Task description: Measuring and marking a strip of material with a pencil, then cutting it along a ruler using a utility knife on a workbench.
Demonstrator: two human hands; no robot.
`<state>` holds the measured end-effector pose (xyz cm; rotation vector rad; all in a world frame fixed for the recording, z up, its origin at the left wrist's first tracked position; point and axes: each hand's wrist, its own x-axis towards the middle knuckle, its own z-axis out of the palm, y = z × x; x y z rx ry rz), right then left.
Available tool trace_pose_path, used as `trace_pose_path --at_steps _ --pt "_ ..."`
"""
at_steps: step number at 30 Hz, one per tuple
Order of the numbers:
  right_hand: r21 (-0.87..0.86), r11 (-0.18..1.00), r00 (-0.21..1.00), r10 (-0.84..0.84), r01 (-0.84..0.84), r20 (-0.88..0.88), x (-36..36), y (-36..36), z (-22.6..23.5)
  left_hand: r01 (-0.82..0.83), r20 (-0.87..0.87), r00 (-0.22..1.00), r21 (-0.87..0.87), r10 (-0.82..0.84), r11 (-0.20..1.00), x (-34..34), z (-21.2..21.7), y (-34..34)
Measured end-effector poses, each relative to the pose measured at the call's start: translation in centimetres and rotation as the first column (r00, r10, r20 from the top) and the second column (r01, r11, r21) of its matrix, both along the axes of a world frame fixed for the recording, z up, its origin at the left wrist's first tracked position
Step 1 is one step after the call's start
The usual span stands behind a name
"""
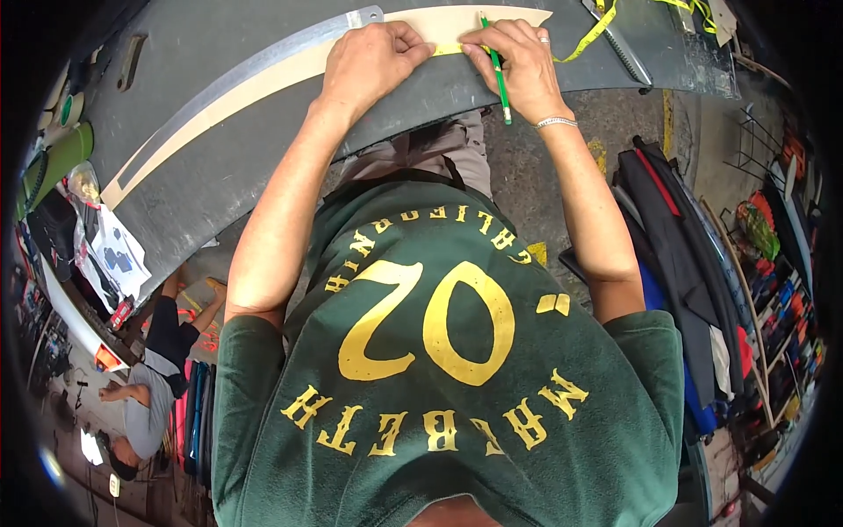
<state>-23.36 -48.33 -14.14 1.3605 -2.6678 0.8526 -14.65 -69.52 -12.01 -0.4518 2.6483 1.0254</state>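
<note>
- Over the far part of the bench (263, 167), the left hand (373, 57) lies knuckles up, fingers curled, its thumb and forefinger pinching a yellow measuring tape (449, 49).
- Just beside it, the right hand (518, 57) pinches the same tape, which spans the short gap between the hands; a green pencil (501, 88) is also held among its fingers, tip away from the body, eraser end toward it.
- Both forearms reach forward from the body, elbows apart; a bracelet (556, 122) circles the right wrist.
- Under the hands lies a tan strip (457, 19), its long axis running from lower left to upper right, with a pointed right end.
- Along the strip, left of the left hand, a metal ruler (290, 54) lies lengthwise, its holed end near that hand.
- Beyond the right hand, the tape loops past a grey ribbed tool (628, 57).
- Far left, a clear plastic bag (83, 184) sits near a green roll (70, 158); I cannot tell its contents.
</note>
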Motion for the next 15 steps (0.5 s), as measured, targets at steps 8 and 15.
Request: trace_pose_path --at_steps 8,15 --pt "-0.030 0.999 1.000 0.028 -0.028 0.013 0.0 0.2 0.4 0.023 -0.105 0.994 -0.015 -0.025 1.000 0.8 -0.7 -0.4" --pt "-0.052 0.999 0.999 0.008 -0.006 0.043 0.3 -0.3 1.1 0.009 -0.087 0.996 0.026 -0.006 1.000 0.9 0.3 -0.5"
